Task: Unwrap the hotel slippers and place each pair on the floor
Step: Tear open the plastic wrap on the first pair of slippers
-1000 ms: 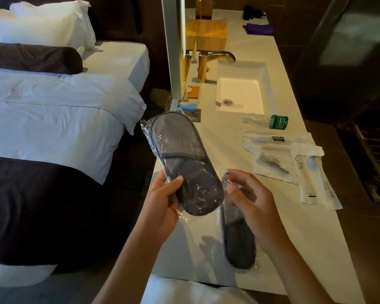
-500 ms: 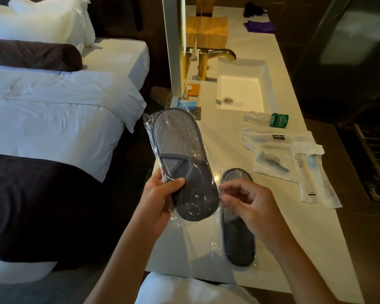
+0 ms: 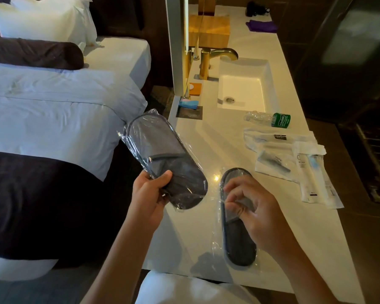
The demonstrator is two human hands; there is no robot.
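My left hand is gripping one wrapped pair of slippers; my right hand, half open and empty, is hovering above another wrapped pair; nothing unwrapped yet

Warm, uneven light. Brightest zones: white sink basin and the table around it, lit from the vertical strip by the mirror edge. Small specular hot spot on the table beside the lying slipper pack. Glare streaks on the clear wrap of the held slipper pack. Right hand is motion-blurred, fingers smeared; left hand sharper. Soft shadows fall toward the camera under both hands. Right side and floor are dim, near black, little detail. White pillows hold detail without clipping. Wide-angle bending at the edges: bed and table lines curve.
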